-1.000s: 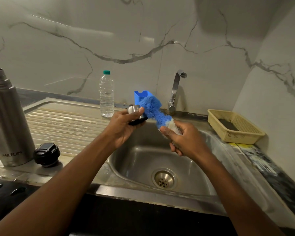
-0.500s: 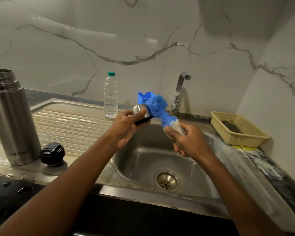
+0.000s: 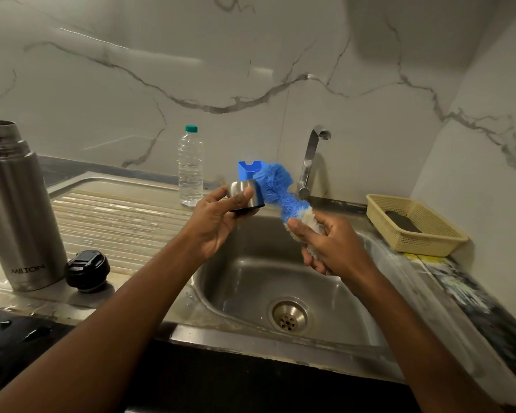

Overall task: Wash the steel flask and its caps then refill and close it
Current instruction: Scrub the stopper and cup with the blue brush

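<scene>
Left hand: The left hand [image 3: 218,222] reaches in from the near left, forearm angled up over the sink's [image 3: 245,281] near rim, and grips the steel cap [image 3: 246,194] with the thumb laid across its side and the fingers wrapped beneath; the cap lies on its side above the basin, its opening turned right.

Right hand: The right hand [image 3: 329,242] comes in from the near right, fingers curled tightly round the white lower end of the bottle brush [image 3: 276,189], thumb pressed along its top.

Brush: Its blue bristle head slants up and left, meeting the cap's open mouth; whether the bristles reach inside cannot be told.

Flask: The steel flask [image 3: 15,210] stands upright and uncapped at the far left of the ribbed draining board [image 3: 116,216], well apart from both hands.

Black cap: The black inner cap [image 3: 87,271] sits on the board just right of the flask's base.

Background: A clear plastic water bottle [image 3: 190,168] with a green lid stands at the far edge of the board; a blue holder [image 3: 246,169] shows behind the brush head; the tap [image 3: 312,159] rises at the far side of the basin; a cream basket [image 3: 411,225] holding a dark pad rests on the counter at right.
</scene>
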Demonstrator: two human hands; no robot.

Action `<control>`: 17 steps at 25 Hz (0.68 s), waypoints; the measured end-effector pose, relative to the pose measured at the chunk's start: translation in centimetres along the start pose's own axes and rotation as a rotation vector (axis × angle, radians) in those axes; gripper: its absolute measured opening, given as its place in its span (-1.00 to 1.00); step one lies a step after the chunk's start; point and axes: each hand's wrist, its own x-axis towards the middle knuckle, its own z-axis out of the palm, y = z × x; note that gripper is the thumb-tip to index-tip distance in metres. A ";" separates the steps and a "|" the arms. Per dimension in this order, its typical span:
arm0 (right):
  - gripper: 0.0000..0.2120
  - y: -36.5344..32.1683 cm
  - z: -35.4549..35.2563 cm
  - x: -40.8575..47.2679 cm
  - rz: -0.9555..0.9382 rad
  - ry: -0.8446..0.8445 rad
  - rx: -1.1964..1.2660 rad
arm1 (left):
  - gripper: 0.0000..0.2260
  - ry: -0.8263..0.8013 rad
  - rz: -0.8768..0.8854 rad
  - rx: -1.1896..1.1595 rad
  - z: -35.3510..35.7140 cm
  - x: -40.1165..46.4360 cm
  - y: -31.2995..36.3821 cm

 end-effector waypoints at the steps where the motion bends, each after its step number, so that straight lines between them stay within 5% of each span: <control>1: -0.70 -0.1 0.0 0.0 -0.006 -0.010 0.035 | -0.58 -0.002 0.001 0.001 0.0 0.0 0.0; 13: -0.75 -0.6 0.4 -0.1 -0.001 -0.070 0.061 | -0.66 -0.024 -0.064 -0.229 0.5 0.0 0.4; 17: -0.75 -0.5 0.3 -0.1 0.026 -0.022 0.013 | -0.65 -0.030 -0.043 -0.026 1.3 -0.5 0.1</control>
